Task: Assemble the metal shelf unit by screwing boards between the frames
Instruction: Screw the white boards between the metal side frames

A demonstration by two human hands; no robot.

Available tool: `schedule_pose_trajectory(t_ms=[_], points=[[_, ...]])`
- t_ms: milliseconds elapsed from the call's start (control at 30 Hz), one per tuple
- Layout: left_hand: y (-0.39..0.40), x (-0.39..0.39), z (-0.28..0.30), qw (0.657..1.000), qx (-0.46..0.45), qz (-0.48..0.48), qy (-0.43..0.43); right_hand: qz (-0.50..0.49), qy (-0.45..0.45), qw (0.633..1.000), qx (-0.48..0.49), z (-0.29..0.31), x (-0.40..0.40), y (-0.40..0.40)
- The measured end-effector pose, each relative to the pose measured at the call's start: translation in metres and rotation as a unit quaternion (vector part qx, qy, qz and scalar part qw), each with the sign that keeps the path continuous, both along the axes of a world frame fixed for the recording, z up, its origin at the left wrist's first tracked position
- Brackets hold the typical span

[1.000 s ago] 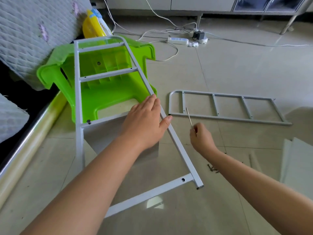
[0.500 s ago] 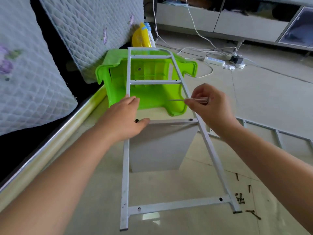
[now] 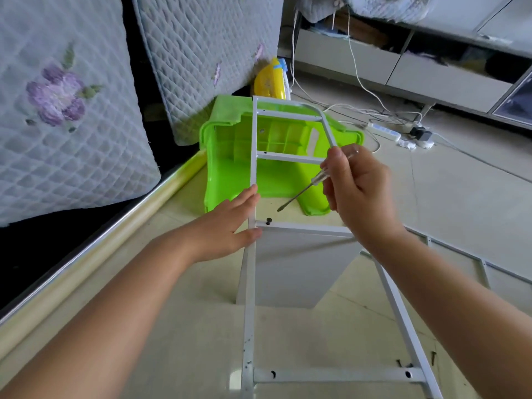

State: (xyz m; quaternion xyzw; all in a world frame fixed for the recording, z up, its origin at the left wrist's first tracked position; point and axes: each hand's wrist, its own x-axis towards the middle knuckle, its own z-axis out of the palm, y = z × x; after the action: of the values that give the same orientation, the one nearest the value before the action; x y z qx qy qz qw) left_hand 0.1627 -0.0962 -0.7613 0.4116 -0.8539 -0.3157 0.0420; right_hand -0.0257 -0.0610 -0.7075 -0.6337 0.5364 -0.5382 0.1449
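Note:
A white metal ladder frame (image 3: 250, 300) leans up from the floor onto a green plastic stool (image 3: 276, 180). A white board (image 3: 290, 269) hangs under its middle rung, with a black screw (image 3: 269, 220) standing in the rung's left hole. My left hand (image 3: 230, 223) rests with straight fingers against the frame's left rail beside that screw. My right hand (image 3: 357, 191) grips a slim screwdriver (image 3: 302, 191) by its clear handle. Its tip points down and left, a short way above the screw.
A second frame (image 3: 483, 269) lies flat on the floor at the right. Loose black screws (image 3: 403, 362) lie near the frame's lower right foot. Quilted cushions (image 3: 72, 110) and a sofa edge fill the left. A power strip (image 3: 384, 132) and cables lie beyond the stool.
My right hand has turned the screwdriver from level to slanting, tip down toward the screw. My left hand slid onto the left rail. The camera has moved closer.

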Motion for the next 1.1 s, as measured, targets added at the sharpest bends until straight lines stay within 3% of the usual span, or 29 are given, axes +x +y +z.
schedule_pose_trajectory(t_ms=[233, 567, 867, 967, 1100], points=[[-0.002, -0.001, -0.002, 1.0, -0.005, 0.003, -0.003, 0.051, 0.065, 0.997, -0.015, -0.002, 0.011, -0.004], [-0.001, -0.001, -0.003, 1.0, -0.003, 0.009, 0.003, 0.064, 0.089, 0.994, 0.012, 0.0, 0.013, -0.005], [-0.001, -0.002, -0.001, 1.0, 0.01, 0.012, 0.007, 0.084, 0.112, 0.987, 0.084, 0.019, 0.016, -0.004], [0.001, -0.002, 0.0, 1.0, 0.008, 0.011, 0.018, 0.079, 0.175, 0.974, 0.124, 0.034, 0.013, -0.008], [-0.003, 0.001, 0.003, 1.0, 0.014, 0.008, 0.008, 0.088, 0.306, 0.929, 0.187, 0.056, 0.021, -0.011]])
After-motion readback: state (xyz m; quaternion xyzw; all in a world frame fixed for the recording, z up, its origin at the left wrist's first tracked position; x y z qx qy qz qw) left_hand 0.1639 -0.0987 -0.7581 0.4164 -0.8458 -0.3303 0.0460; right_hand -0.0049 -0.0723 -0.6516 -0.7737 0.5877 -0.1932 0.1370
